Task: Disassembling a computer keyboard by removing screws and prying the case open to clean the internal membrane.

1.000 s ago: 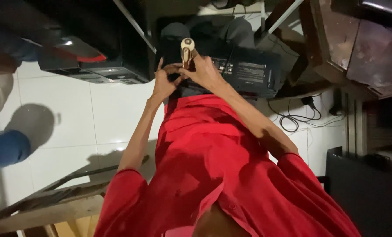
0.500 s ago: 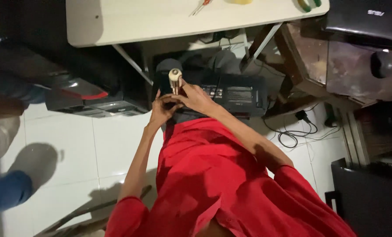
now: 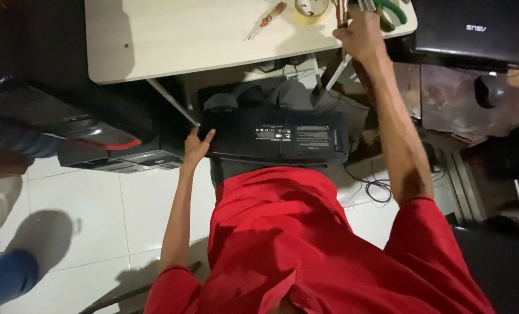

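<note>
The desk (image 3: 172, 40) shows a broad bare stretch from ten to twelve o'clock, open for a hand to pass. At one o'clock it crowds: a screwdriver (image 3: 265, 20), a tape roll (image 3: 312, 7) and green-handled pliers (image 3: 394, 11) lie close together, with the right hand (image 3: 361, 38) among them. Under the desk the black device (image 3: 277, 138) fills the middle, the left hand (image 3: 197, 145) on its left corner. A dark case (image 3: 105, 142) blocks nine o'clock; cables (image 3: 376, 186) clutter three. White floor tiles (image 3: 114, 209) at eight lie open.
</note>
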